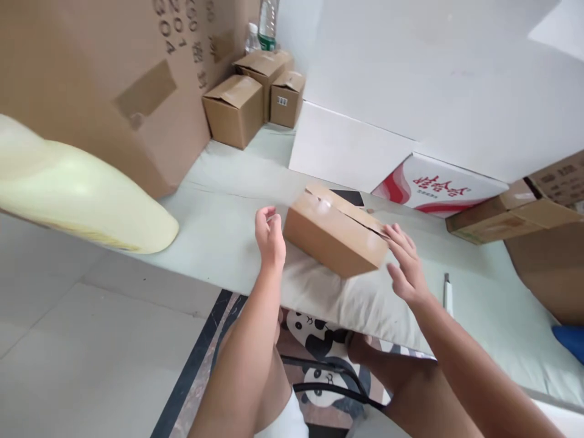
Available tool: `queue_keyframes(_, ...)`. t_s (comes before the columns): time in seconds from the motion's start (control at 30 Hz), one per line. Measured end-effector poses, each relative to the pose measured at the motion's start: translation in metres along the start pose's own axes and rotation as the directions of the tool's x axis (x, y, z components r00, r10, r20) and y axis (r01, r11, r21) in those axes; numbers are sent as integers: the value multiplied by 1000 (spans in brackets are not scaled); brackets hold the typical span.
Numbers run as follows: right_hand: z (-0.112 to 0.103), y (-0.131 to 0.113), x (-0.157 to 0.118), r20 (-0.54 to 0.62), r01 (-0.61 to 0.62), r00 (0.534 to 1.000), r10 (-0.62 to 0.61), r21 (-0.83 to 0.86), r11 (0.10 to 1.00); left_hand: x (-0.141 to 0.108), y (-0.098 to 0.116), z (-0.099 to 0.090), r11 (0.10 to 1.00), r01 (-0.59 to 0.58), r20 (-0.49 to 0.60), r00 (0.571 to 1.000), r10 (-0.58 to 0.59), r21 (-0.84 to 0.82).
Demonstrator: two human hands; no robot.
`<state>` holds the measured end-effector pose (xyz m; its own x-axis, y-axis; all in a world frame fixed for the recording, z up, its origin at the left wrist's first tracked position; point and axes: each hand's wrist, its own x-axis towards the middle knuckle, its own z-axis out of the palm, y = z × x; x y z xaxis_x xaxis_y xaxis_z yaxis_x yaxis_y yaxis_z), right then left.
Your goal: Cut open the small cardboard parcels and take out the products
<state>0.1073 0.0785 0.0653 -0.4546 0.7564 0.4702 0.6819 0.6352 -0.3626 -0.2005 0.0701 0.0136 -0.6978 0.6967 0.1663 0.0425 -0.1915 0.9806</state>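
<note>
A closed cardboard box (333, 234), with clear tape along its top seam, is between my two hands over the pale green cloth. I cannot tell whether its whole base rests on the cloth. My left hand (270, 240) is beside the box's left end with the fingers loosely bent and the thumb apart, holding nothing. At the other end, the fingers of my right hand (407, 263) are stretched out and spread, their tips at the box's upper right edge. Partly hidden behind the box lies a dark, flat rectangular object (349, 198).
Small cardboard boxes (235, 109) and plastic bottles (268, 27) stand at the back left beside a huge carton (91, 79). White panels (347, 146) and a red-and-white box (438, 185) line the back. A white-handled tool (448, 297) lies at right; a pale green rounded object (91, 194) juts in left.
</note>
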Motion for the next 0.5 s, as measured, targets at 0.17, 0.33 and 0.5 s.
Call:
queue_keyframes(0.17, -21, 35, -88, -295, -328, 878, 377, 203, 923, -38, 7, 46, 988, -42, 628, 768, 125, -146)
queue_keyframes(0.33, -22, 49, -98, -258, -462, 793, 551, 335, 821, -76, 14, 73, 975, -127, 751, 621, 222, -183)
queue_keyframes(0.5, -53, 91, -114, -376, -709, 598, 708, 163, 686, -88, 13, 66, 972, -184, 712, 662, 233, -148)
